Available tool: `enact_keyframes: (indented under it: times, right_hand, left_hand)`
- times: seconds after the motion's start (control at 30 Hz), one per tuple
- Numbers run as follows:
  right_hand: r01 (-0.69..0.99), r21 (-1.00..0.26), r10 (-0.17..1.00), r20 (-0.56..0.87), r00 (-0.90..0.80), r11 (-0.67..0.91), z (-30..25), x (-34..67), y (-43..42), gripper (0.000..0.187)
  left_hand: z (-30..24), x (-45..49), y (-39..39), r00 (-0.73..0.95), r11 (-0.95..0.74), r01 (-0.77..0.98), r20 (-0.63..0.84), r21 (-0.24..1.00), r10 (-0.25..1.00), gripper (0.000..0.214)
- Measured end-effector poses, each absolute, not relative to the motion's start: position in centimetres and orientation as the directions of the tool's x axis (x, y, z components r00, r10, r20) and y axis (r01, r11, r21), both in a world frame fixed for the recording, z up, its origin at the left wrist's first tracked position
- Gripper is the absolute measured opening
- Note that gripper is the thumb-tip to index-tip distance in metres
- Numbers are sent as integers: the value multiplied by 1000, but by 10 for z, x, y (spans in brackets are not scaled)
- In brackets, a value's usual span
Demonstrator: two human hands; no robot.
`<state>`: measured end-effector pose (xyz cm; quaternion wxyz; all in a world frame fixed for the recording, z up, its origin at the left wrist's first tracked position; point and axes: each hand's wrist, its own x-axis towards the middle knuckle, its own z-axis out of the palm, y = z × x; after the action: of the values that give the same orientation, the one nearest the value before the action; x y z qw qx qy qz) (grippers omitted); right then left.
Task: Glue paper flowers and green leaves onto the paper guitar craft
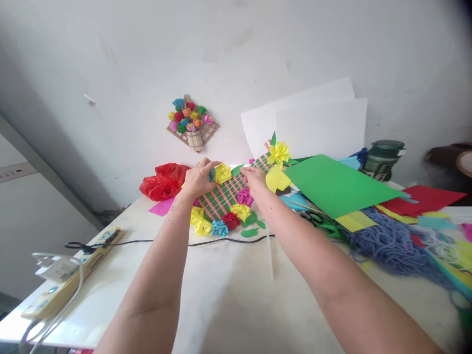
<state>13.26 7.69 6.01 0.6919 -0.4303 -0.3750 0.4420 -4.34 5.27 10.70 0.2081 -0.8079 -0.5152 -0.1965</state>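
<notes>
A woven panel of pink and green strips [220, 200], edged with paper flowers, lies slanted on the table. My left hand [201, 179] is closed at its upper left edge, thumb and fingers around a blue paper flower [211, 174], with a yellow paper flower [222, 173] beside the fingertips. My right hand [254, 177] pinches at a green paper leaf [237, 170] on the panel's upper edge; its fingertips partly hide the leaf's end. Below that hand are a magenta paper flower [245, 196] and loose green leaves [250, 232]. A large yellow flower [279, 153] tops the narrow end.
A whitish stick [270, 253] lies near a black cable [228, 240]. Left are a power strip [73, 275] and a red plastic bag [165, 182]. Right are green paper [342, 187], black-handled scissors [311, 217], blue yarn [391, 243] and a dark green jar [381, 160].
</notes>
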Motion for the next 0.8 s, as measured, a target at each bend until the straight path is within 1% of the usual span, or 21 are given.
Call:
enact_keyframes:
  times: [0.3, 0.4, 0.57, 0.63, 0.8]
  right_hand:
    - [-259, -936, 921, 132, 366, 238, 55, 126, 81, 12]
    - [-227, -949, 921, 126, 368, 220, 53, 123, 81, 12]
    - [-171, -957, 919, 160, 361, 233, 49, 123, 85, 12]
    - [-136, -961, 919, 180, 351, 240, 48, 126, 88, 12]
    - [25, -974, 928, 224, 298, 227, 47, 134, 93, 12]
  left_hand:
    - [108, -42, 51, 369, -371, 923, 513, -104, 775, 66]
    - [107, -43, 52, 376, -377, 920, 513, -108, 771, 66]
    - [105, -44, 54, 389, -385, 915, 520, -122, 760, 67]
    - [105, -44, 53, 383, -380, 918, 513, -115, 768, 67]
    - [104, -43, 53, 386, -393, 914, 526, -104, 758, 65]
